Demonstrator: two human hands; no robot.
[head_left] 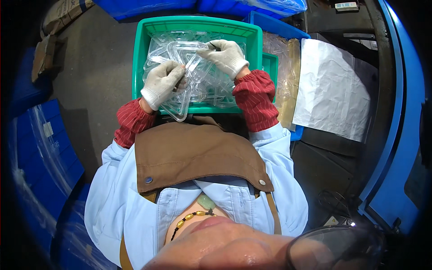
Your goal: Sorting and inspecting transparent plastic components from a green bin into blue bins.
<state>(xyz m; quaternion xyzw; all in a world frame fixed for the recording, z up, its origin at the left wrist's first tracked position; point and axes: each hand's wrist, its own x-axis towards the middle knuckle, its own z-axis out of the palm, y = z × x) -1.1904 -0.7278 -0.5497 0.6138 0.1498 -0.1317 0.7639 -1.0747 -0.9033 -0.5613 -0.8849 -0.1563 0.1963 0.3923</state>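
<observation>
A clear plastic triangular frame is held up over a green crate. My left hand, in a white glove, is closed around one side of it. My right hand, gloved too, has its fingers pinched at the frame's upper right corner. A small dark tip shows by the right fingers; I cannot make out what it belongs to. Beneath both hands, a heap of similar clear plastic pieces fills the crate.
Right of the crate stands a blue bin with more clear pieces and a brown sheet in it. A crumpled white sheet lies beside that. Blue crates stand at left, a cardboard box at far left, and a blue machine frame at right.
</observation>
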